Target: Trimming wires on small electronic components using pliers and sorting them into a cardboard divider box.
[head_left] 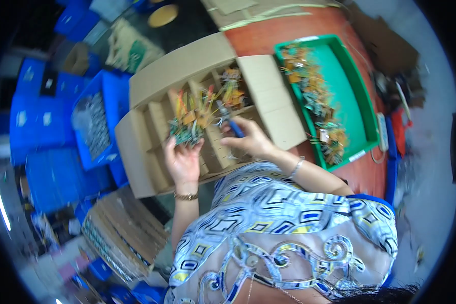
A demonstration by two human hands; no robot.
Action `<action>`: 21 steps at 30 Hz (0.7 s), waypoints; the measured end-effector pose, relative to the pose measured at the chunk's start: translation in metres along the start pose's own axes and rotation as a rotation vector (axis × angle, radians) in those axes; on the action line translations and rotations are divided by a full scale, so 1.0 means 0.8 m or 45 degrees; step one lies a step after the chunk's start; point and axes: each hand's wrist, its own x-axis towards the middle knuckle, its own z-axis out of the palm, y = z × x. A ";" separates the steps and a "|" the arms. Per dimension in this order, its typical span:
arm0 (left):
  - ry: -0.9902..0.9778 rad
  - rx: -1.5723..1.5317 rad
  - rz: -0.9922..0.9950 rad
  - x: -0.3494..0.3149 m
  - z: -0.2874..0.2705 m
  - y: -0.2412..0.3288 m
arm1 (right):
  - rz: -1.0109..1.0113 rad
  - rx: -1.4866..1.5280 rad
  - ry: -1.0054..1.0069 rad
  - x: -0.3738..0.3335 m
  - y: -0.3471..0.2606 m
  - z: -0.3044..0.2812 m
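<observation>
Open cardboard box (159,81) with card dividers, flaps spread, at centre. Green tray (362,109) to its right on red-brown table (268,33), strewn with small wired circuit boards (314,96). Left hand (182,159) over box, fingers clamped on bundle of green circuit boards (187,129) with orange and yellow wires. Right hand (251,139) just beside, closed round blue-handled pliers (228,119), tips at the bundle's wires.
</observation>
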 end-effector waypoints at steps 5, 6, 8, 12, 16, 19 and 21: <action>0.071 0.072 -0.062 -0.004 0.016 -0.006 | -0.087 0.238 0.077 0.002 0.007 0.021; 0.050 0.106 -0.044 -0.002 0.019 -0.010 | -0.036 0.324 0.052 -0.002 -0.001 0.022; 0.005 0.182 -0.061 0.001 0.034 -0.019 | -0.062 0.399 0.104 -0.001 0.011 0.028; -0.300 1.262 0.463 -0.009 0.037 -0.051 | -0.127 0.414 0.192 -0.005 0.002 0.024; -0.518 1.316 0.365 -0.007 0.032 -0.062 | -0.046 0.606 0.196 -0.010 0.014 0.010; -0.698 1.497 0.471 -0.027 0.042 -0.068 | 0.018 0.948 0.060 -0.013 0.028 -0.006; -0.824 1.706 0.647 -0.020 0.039 -0.067 | 0.098 1.183 -0.027 -0.021 0.030 -0.023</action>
